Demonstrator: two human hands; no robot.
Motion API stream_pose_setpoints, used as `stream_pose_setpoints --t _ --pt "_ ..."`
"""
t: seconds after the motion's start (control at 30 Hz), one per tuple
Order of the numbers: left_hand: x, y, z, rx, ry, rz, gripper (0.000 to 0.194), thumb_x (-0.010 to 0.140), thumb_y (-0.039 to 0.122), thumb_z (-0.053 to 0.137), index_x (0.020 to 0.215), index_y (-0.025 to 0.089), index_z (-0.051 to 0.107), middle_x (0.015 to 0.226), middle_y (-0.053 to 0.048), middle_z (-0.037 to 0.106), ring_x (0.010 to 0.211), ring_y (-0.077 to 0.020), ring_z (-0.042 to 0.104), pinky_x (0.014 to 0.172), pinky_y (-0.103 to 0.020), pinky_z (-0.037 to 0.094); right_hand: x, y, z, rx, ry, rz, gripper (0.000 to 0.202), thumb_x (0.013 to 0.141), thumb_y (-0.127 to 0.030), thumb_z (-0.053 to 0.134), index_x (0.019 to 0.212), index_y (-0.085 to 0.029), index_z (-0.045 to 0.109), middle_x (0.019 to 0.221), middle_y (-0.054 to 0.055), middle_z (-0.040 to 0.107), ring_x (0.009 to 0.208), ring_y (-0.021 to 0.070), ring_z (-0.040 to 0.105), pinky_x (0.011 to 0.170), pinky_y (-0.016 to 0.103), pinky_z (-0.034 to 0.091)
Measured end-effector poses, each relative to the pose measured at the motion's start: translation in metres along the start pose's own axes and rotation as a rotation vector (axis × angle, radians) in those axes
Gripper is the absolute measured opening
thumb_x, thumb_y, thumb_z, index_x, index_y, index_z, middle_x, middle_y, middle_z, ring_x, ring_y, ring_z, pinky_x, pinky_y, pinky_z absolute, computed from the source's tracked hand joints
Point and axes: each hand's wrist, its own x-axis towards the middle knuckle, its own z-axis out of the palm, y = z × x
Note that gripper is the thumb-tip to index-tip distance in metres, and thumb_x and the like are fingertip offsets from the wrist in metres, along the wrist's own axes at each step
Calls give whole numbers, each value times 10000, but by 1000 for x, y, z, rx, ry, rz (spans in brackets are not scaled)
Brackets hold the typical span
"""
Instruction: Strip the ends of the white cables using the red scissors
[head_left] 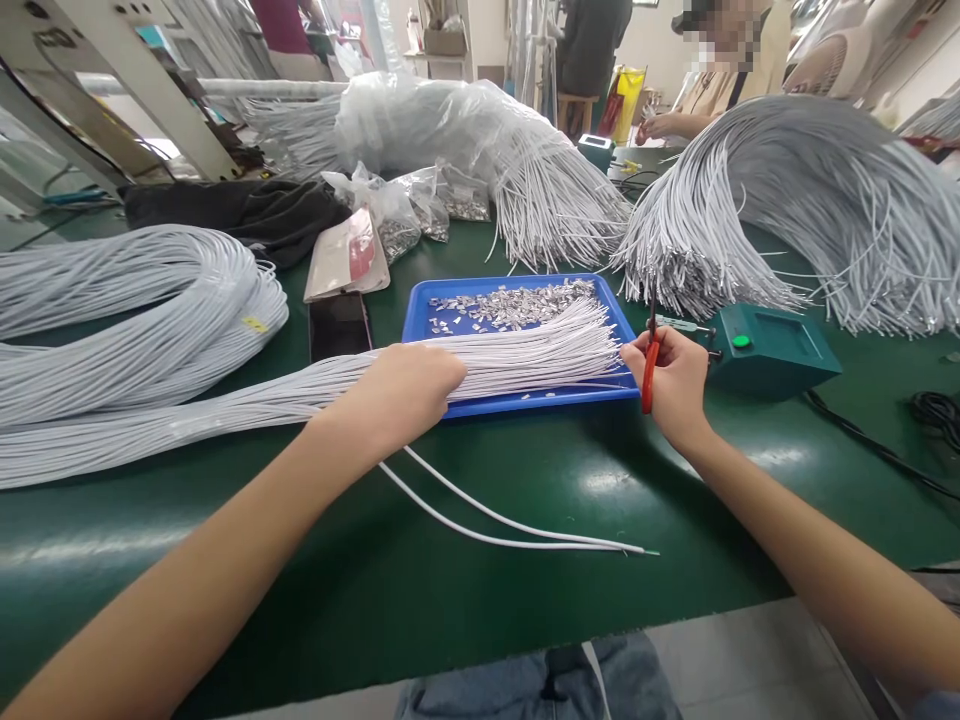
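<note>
My left hand (416, 385) is closed over a long bundle of white cables (525, 355), whose cut ends lie over a blue tray (510, 406). Small metal pieces (517, 305) are scattered in the tray behind the cable ends. At the tray's right edge, my right hand (670, 380) grips red-handled scissors (649, 375), blades pointing up and away. Its thumb and finger are near the cable tips; whether they pinch a tip is too small to tell. Two loose white cables (510, 530) curve out below my left hand onto the green table (480, 620).
A green device (776, 350) stands right of my right hand, with a black cord. Large cable bundles (810, 200) lie at the back right, and coiled cables (135, 320) at the left. A phone (340, 326), bags of metal pieces (401, 215) and a person (720, 80) are farther back.
</note>
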Motion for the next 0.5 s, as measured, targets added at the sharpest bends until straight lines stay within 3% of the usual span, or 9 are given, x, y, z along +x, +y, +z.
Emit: stream_pose_setpoints --t 0.33,0.5 --pt "2 -2 3 20 48 82 176 774 79 462 681 163 586 759 -86 664 719 -233 636 591 -292 381 -2 0 2 11 -29 -12 147 685 -229 651 626 -189 523 559 -36 470 513 112 407 504 265 360" --pt "5 -3 -1 8 40 -5 186 785 137 432 689 156 590 769 -94 669 681 -239 631 560 -290 356 -3 0 2 13 -21 -7 138 685 -227 638 625 -188 520 560 -39 469 518 108 411 508 260 359"
